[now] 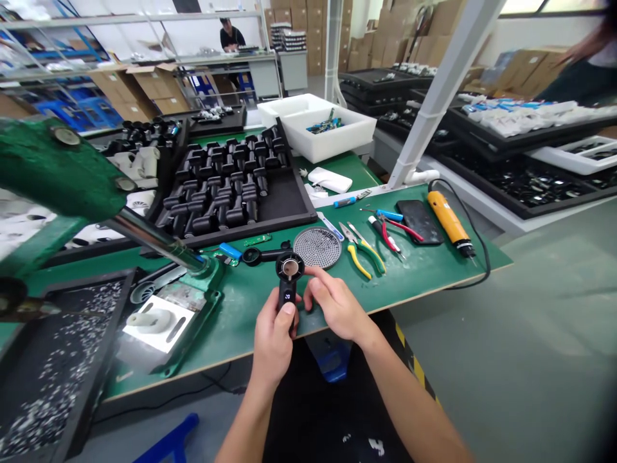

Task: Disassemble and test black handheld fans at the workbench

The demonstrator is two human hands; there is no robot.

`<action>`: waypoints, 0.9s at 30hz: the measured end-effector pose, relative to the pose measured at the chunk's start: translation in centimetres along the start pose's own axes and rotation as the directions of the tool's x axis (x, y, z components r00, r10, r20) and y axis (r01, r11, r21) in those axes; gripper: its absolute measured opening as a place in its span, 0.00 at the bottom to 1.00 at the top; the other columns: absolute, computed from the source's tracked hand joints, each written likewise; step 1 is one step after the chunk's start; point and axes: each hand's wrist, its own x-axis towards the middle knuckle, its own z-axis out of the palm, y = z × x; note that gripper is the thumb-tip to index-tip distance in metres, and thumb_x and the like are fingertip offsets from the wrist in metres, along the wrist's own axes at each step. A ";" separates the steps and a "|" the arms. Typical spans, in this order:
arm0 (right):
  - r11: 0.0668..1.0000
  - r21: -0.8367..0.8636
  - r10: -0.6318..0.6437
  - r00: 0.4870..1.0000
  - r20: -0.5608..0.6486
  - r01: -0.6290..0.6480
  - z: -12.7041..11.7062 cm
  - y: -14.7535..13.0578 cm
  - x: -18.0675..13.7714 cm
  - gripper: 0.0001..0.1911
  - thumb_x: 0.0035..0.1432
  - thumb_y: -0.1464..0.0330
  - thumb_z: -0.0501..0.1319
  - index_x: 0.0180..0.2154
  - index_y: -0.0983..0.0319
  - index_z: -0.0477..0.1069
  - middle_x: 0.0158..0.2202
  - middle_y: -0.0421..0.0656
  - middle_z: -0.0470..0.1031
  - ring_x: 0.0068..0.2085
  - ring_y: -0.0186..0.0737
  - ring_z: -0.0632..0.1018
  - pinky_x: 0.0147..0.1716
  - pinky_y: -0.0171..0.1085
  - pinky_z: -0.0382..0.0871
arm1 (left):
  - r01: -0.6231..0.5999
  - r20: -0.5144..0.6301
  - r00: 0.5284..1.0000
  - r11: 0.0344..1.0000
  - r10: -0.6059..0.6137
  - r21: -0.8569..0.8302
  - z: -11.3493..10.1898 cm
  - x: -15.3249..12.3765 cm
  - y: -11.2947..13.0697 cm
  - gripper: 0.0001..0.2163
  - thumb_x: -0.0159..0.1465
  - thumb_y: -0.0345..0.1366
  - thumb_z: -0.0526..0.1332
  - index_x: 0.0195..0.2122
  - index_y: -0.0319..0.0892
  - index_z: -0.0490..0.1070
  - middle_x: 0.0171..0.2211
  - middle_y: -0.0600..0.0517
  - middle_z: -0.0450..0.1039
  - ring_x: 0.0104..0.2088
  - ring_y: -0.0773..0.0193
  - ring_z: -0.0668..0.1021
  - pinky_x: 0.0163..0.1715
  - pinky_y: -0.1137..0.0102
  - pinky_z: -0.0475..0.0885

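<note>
- left hand (pixel 274 341) clamped around the handle of a black handheld fan (pixel 288 289), over the near edge of the green workbench (pixel 414 273)
- right hand (pixel 337 305) just right of it, fingertips (pixel 311 275) touching its round head, grip unclear

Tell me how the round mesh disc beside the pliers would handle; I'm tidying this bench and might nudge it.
The round mesh disc looks thin and light, so it would probably slide rather than roll. Its many holes suggest it may bend if pinched.
</note>
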 end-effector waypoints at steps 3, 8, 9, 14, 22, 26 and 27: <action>0.997 -0.079 -0.006 0.999 0.038 0.009 0.0 -0.4 0.1 0.21 0.79 0.55 0.49 0.57 0.56 0.75 0.30 0.37 0.76 0.33 0.36 0.77 0.37 0.36 0.65 | -0.011 -0.014 1.000 1.000 0.011 0.004 0.1 -0.1 0.1 0.17 0.70 0.52 0.59 0.41 0.41 0.71 0.22 0.58 0.62 0.21 0.68 0.64 0.21 0.73 0.62; 0.989 -0.144 -0.007 0.998 0.059 0.015 -0.1 -0.7 0.1 0.21 0.79 0.56 0.49 0.56 0.55 0.76 0.31 0.37 0.77 0.34 0.37 0.78 0.38 0.36 0.65 | -0.024 0.001 1.000 0.999 0.024 -0.030 0.0 -0.1 0.0 0.15 0.71 0.50 0.58 0.42 0.42 0.70 0.22 0.59 0.61 0.21 0.67 0.63 0.21 0.73 0.63; 0.989 -0.146 -0.007 0.998 0.060 0.016 -0.1 -0.6 0.1 0.21 0.79 0.56 0.49 0.56 0.55 0.76 0.31 0.37 0.77 0.34 0.37 0.78 0.37 0.36 0.65 | -0.021 0.005 1.000 0.999 0.021 -0.035 -0.1 -0.1 0.0 0.15 0.71 0.50 0.58 0.42 0.42 0.70 0.22 0.59 0.62 0.22 0.67 0.63 0.21 0.73 0.63; 0.990 -0.137 -0.005 0.998 0.060 0.013 -0.2 -0.5 0.0 0.21 0.79 0.55 0.49 0.57 0.54 0.76 0.30 0.37 0.77 0.33 0.36 0.78 0.37 0.36 0.65 | -0.020 0.007 1.000 0.999 0.020 -0.035 -0.1 -0.2 0.0 0.16 0.71 0.51 0.58 0.41 0.42 0.71 0.22 0.58 0.62 0.22 0.67 0.64 0.21 0.72 0.63; 0.989 -0.150 -0.002 0.998 0.065 0.011 -0.1 -0.6 0.1 0.21 0.79 0.55 0.49 0.55 0.56 0.76 0.30 0.37 0.77 0.33 0.36 0.78 0.37 0.36 0.65 | -0.019 -0.002 1.000 0.999 0.019 -0.031 -0.1 -0.1 -0.2 0.16 0.70 0.51 0.59 0.41 0.41 0.71 0.22 0.59 0.61 0.22 0.67 0.64 0.21 0.72 0.63; 0.989 -0.150 0.001 0.998 0.066 0.009 -0.1 -0.7 0.1 0.21 0.79 0.55 0.49 0.55 0.55 0.76 0.30 0.37 0.77 0.33 0.36 0.78 0.36 0.36 0.65 | -0.028 0.001 1.000 1.000 0.028 -0.014 -0.1 -0.1 -0.3 0.15 0.71 0.50 0.58 0.42 0.42 0.71 0.22 0.59 0.61 0.22 0.66 0.64 0.22 0.72 0.63; 0.988 -0.151 0.002 0.998 0.065 0.007 -0.1 -0.7 0.1 0.20 0.79 0.55 0.49 0.55 0.55 0.76 0.30 0.37 0.77 0.33 0.36 0.78 0.36 0.36 0.65 | -0.030 -0.001 1.000 0.999 0.030 -0.015 -0.1 -0.1 -0.2 0.15 0.71 0.50 0.58 0.42 0.42 0.71 0.22 0.59 0.61 0.22 0.66 0.64 0.22 0.72 0.63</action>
